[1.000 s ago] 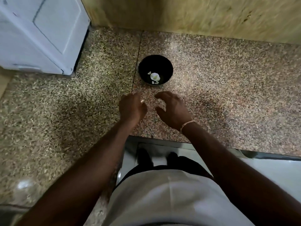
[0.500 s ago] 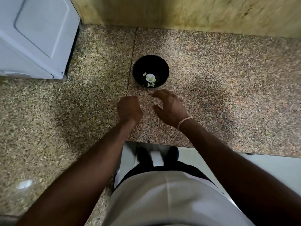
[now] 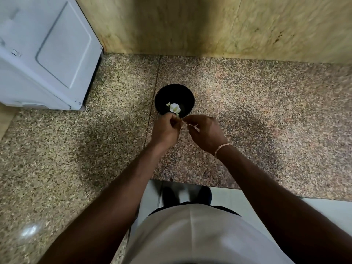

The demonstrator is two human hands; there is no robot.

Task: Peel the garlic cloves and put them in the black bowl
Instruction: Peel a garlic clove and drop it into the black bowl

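Observation:
A black bowl [image 3: 174, 92] stands on the speckled granite counter [image 3: 247, 111], with a white garlic piece [image 3: 174, 107] and small pale bits inside. Just in front of the bowl my left hand [image 3: 165, 130] has its fingers curled round a small garlic clove, mostly hidden in the fist. My right hand [image 3: 206, 133] meets it at the fingertips and pinches a thin strip of pale garlic skin [image 3: 192, 127]. Both hands hover close over the counter, near the bowl's front rim.
A white appliance [image 3: 47, 54] stands at the back left of the counter. A yellowish stone wall [image 3: 209, 25] runs along the back. The counter's front edge [image 3: 190, 182] lies just ahead of my body, with white floor below on the right.
Both hands moved forward toward the bowl and came together. The right hand, spread open before, now pinches a strip of skin at the left hand's clove.

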